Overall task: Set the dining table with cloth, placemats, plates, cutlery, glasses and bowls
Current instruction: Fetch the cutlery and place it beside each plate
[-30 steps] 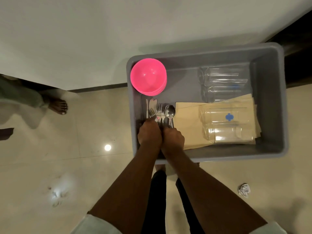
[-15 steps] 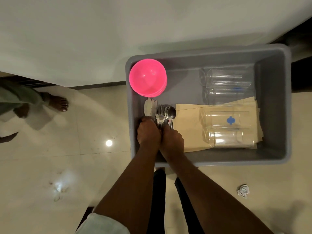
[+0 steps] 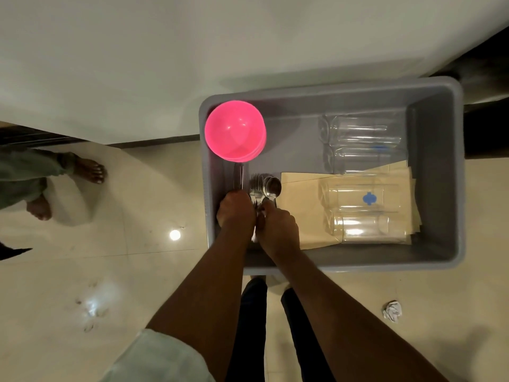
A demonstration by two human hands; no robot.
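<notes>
Near the centre of the frame, two bare hands reach down side by side into the lower left corner of a grey plastic tub that sits on a pale tiled floor. The left hand is curled round the handles of what look like table knives, whose blades point toward the top of the frame. The right hand, touching the left, is curled round a bunch of forks and spoons; how firmly either bundle is held cannot be told. To do this step well, each bundle should probably be gathered tight by the handles and lifted straight up, so nothing slips or knocks the glass nearby. Just above the hands, in the tub's upper left corner, sits a stack of bright pink bowls. To the right of the hands lie tan placemats, with clear glasses lying on their sides over them and more toward the upper right. A white cloth-covered table fills the top of the frame. Another person's bare feet show at the left edge, and a crumpled paper scrap lies at the lower right.
</notes>
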